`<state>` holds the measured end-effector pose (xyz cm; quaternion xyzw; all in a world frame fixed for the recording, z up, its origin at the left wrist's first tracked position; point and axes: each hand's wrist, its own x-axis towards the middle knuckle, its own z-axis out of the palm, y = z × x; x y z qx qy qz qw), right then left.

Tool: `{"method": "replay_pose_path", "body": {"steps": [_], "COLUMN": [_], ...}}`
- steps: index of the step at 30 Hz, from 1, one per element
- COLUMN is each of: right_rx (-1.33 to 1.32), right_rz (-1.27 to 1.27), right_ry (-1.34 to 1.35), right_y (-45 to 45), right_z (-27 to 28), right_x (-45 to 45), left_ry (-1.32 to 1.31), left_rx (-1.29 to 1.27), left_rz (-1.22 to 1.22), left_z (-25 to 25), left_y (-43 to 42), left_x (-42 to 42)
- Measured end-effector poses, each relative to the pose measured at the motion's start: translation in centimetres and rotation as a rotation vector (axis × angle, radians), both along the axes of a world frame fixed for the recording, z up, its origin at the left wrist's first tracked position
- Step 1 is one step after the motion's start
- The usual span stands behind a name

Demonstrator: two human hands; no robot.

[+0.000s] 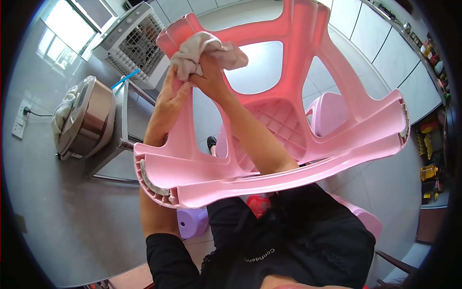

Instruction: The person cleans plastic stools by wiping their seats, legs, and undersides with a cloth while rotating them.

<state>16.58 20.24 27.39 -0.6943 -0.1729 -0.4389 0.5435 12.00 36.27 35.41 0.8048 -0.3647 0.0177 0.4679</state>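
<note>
Far left, the rice cooker [90, 120] sits on the metal table [123, 111], a blue strip [126, 78] poking past that table's far corner. Coming right, here's the left grip [168, 103]: forearm rising outside the pink stool [284, 127], fingers part-closed around the stool's far left leg, thumb laid across, some fingers out of sight. Just above, the crumpled pale cloth [204, 47] drapes over that same leg. And right beside it, the right grip [210, 77]! Its forearm slants up and leftward between the legs, hand closed on the cloth, fingertips buried in folds, thumb close to the other. The stool itself is tilted up before the body, latticed seat underside showing.
</note>
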Motion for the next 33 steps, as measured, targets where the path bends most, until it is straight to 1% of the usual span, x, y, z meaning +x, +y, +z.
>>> {"method": "replay_pose_path", "body": {"steps": [1, 4, 5, 7, 8, 9, 12, 13, 15, 17, 20, 21, 24, 25, 26, 27, 29, 32, 33], "right_rx": [0.165, 0.136, 0.195, 0.17, 0.156, 0.165, 0.48, 0.597, 0.725, 0.862, 0.775, 0.741, 0.681, 0.579, 0.338, 0.099, -0.302, -0.753, -0.743], "right_rz": [0.19, 0.166, 0.3, 0.231, 0.197, 0.247, 0.612, 0.734, 0.936, 1.166, 1.081, 1.069, 1.066, 0.947, 0.795, 0.636, 0.355, -0.022, -0.165], "right_ry": [0.007, -0.047, 0.089, 0.083, 0.078, 0.163, 0.311, 0.291, 0.352, 0.383, 0.5, 0.509, 0.657, 0.738, 0.802, 0.855, 1.033, 1.173, 1.11], "right_y": [0.1, 0.9, 1.4, 2.0, 2.3, 2.7, 3.8, 4.2, 4.2, 3.4, 2.5, 2.2, 1.3, 0.7, 0.1, -0.5, -2.3, -3.0, -3.2], "right_z": [-0.3, -0.8, -1.2, -1.1, -1.1, -2.1, -2.1, -2.7, -4.3, -4.4, -6.9, -7.8, -11.3, -11.5, -14.0, -18.1, -18.0, -18.0, -18.2], "right_x": [-0.7, -3.3, -4.4, -6.4, -7.4, -8.1, -12.9, -14.2, -16.6, -19.7, -21.9, -22.2, -22.4, -22.8, -22.6, -22.0, -22.6, -22.5, -22.0], "left_ry": [-0.022, 0.048, 0.134, 0.304, 0.3, 0.293, 0.249, 0.218, 0.162, 0.104, 0.09, 0.069, 0.012, 0.002, -0.007, -0.014, -0.025, 0.023, 0.015], "left_rx": [-0.009, -0.08, -0.11, -0.172, -0.176, -0.179, -0.147, -0.112, -0.039, 0.027, 0.067, 0.073, 0.089, 0.094, 0.1, 0.109, 0.124, 0.065, 0.063], "left_rz": [-0.018, 0.029, 0.038, 0.054, 0.049, 0.044, 0.046, 0.058, 0.079, 0.103, 0.069, 0.071, 0.087, 0.095, 0.103, 0.113, 0.132, 0.116, 0.112], "left_z": [-0.1, -0.2, -0.2, 0.0, -0.2, -0.3, -0.7, -0.6, -0.3, -0.3, -0.3, -0.7, -1.6, -1.6, -1.6, -1.6, -1.5, -1.4, -1.2], "left_y": [0.0, -0.4, -0.4, -0.6, -0.6, -0.5, -0.1, -0.1, -0.1, -0.1, -0.1, 0.2, 0.6, 0.6, 0.6, 0.6, 0.5, 0.4, 0.4], "left_x": [0.1, -0.3, -0.5, -0.7, -0.5, -0.1, 0.6, 0.6, 0.4, 0.2, 0.6, 1.2, 2.4, 2.3, 2.2, 2.1, 1.9, 1.6, 1.6]}}
